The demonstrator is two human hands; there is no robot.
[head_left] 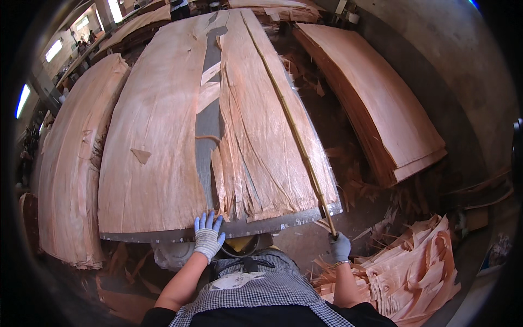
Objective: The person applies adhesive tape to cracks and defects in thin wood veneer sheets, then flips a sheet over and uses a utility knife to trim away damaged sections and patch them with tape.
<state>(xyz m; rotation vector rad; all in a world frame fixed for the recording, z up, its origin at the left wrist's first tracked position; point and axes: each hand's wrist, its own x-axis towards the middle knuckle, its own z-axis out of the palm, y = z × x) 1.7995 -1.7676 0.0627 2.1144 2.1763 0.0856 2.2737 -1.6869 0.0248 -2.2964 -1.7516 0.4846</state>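
Observation:
A broad sheet of wood veneer [159,122] covers the left part of a dark tabletop [261,222]. Beside it, past a long gap, lies a narrower veneer sheet [265,135] with a split, creased inner edge. My left hand [209,237], in a blue and white glove, rests spread on the table's near edge, by the sheet's corner and some torn strips. My right hand [340,247], in a grey-blue glove, grips the near end of a long thin bamboo pole [295,128], which lies lengthwise over the right sheet. Veneer scraps [207,96] bridge the gap.
Stacks of veneer stand to the left [73,163] and right [380,98] of the table. Crumpled veneer waste [412,274] is heaped at the lower right. More stacks lie beyond the table's far end, where a person [179,9] is partly visible. A round container [241,244] sits under the near edge.

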